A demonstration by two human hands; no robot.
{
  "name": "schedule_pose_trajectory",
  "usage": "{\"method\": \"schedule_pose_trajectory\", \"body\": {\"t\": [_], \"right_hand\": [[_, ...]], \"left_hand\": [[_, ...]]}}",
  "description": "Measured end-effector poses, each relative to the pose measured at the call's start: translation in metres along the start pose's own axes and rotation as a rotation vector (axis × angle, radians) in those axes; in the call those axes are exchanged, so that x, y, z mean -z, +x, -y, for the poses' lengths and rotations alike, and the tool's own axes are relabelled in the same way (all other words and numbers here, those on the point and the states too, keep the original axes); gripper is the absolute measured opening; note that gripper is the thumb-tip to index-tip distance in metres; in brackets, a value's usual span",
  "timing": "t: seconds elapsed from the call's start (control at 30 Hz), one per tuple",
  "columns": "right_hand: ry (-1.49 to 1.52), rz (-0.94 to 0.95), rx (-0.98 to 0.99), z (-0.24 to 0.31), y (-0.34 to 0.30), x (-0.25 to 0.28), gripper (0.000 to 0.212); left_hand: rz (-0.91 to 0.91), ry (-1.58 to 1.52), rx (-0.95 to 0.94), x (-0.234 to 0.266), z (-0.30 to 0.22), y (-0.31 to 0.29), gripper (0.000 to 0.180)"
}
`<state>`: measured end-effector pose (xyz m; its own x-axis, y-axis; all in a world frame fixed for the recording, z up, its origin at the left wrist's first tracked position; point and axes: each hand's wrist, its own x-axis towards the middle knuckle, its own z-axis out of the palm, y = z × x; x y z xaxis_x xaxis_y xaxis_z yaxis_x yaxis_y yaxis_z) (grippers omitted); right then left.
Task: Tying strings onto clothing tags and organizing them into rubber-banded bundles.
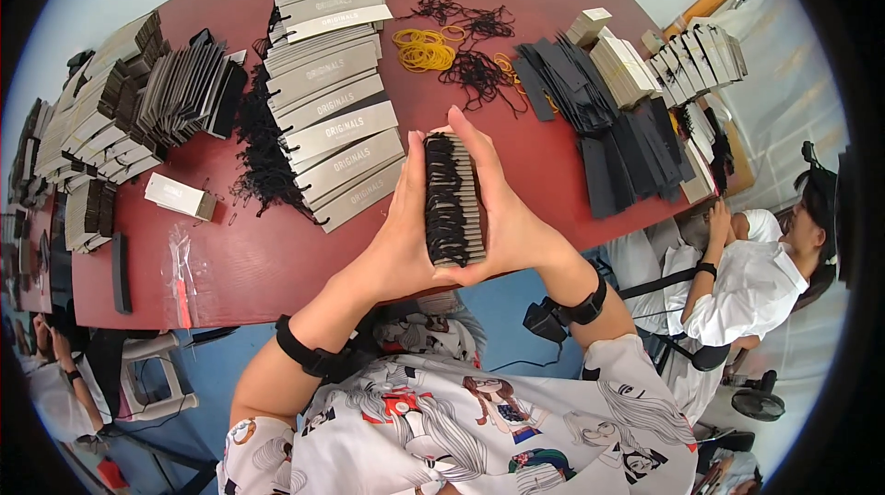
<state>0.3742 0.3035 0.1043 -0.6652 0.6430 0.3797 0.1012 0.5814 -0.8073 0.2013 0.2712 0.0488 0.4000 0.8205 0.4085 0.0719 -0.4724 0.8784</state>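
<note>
Between my two hands, above the table's near edge, is a thick stack of grey hang tags with looped black strings along one side. My left hand presses on the string side and my right hand on the other, thumbs and fingers closed round the stack. Just beyond my left hand lies a long overlapping row of grey hang tags with light printing. Their black strings gather along the row's left side.
On the red table lie yellow rubber bands, loose black strings and dark card strips. Stacks of tags, a small white bundle and a clear plastic bag are at left. A co-worker sits at right.
</note>
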Motion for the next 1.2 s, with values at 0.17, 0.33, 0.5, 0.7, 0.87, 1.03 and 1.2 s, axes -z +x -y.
{"method": "schedule_pose_trajectory", "body": {"t": [0.17,0.33,0.5,0.7,0.87,1.03,1.2], "right_hand": [[-0.026,-0.045,0.052,-0.006,-0.002,-0.001,0.133],[0.071,-0.082,0.045,0.001,0.001,0.000,0.131],[0.049,-0.062,0.053,-0.012,-0.006,-0.009,0.127],[0.019,-0.014,0.037,0.000,-0.008,-0.001,0.135],[0.242,0.028,-0.087,-0.003,0.039,0.063,0.105],[-0.761,-0.304,-0.336,-0.109,0.131,0.136,0.021],[-1.383,0.016,-0.184,-0.199,0.167,0.144,0.015]], "left_hand": [[-0.002,0.066,0.013,0.000,0.006,0.000,0.136],[-0.019,0.247,-0.064,0.013,-0.017,0.004,0.138],[-0.064,0.062,-0.018,-0.003,0.007,-0.007,0.144],[0.021,0.113,-0.013,0.001,0.004,-0.008,0.144],[-0.127,-0.053,0.079,0.014,-0.025,-0.027,0.140],[-0.071,0.378,0.050,0.071,-0.058,-0.080,0.090],[-0.265,0.487,0.192,0.107,-0.066,-0.156,0.062]]}}
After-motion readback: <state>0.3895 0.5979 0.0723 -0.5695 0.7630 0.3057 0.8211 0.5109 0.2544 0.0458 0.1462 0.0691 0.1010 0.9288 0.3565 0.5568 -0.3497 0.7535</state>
